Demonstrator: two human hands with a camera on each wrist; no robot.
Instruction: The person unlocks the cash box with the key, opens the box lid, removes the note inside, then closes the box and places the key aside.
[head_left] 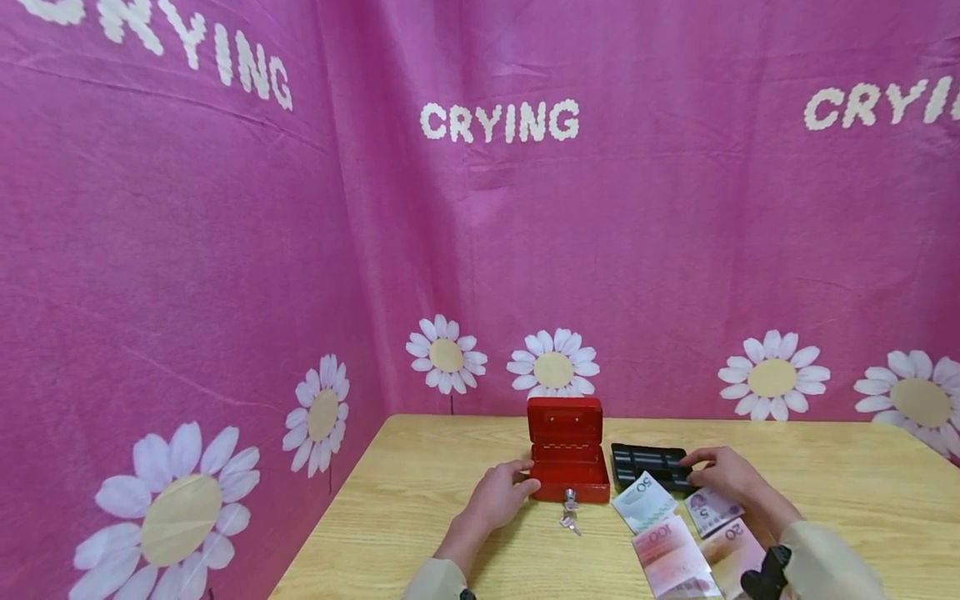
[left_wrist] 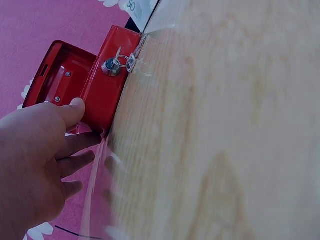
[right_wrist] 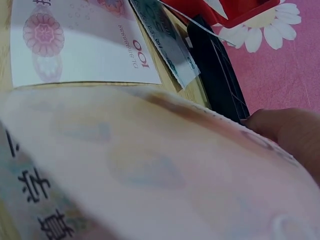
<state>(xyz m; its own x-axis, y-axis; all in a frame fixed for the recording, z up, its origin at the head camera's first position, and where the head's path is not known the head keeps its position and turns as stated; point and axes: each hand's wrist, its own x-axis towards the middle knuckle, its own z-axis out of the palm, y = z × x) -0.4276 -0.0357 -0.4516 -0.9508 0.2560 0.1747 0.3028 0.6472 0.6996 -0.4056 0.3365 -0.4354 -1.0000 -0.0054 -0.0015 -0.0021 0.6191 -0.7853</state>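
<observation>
A small red cash box [head_left: 570, 483] stands on the table, its lid [head_left: 565, 421] raised at the back. Keys [head_left: 570, 523] hang from the lock [left_wrist: 111, 67] on its front. My left hand [head_left: 497, 497] touches the box's left side near the front corner; in the left wrist view its thumb lies by the rim, with fingers loosely extended. To the right of the box lies a black coin tray [head_left: 648, 460] with compartments. My right hand [head_left: 729, 477] pinches the tray's right end between thumb and fingers. In the right wrist view, the fingers are mostly hidden.
Below the tray lie a 50 note [head_left: 645, 502], a 100 note [head_left: 672, 557], a 5 note [head_left: 711, 510] and a 20 note [head_left: 731, 550]. The 50 note overlaps the tray's front edge. A pink curtain [head_left: 637, 250] hangs behind the wooden table [head_left: 390, 500] and along its left.
</observation>
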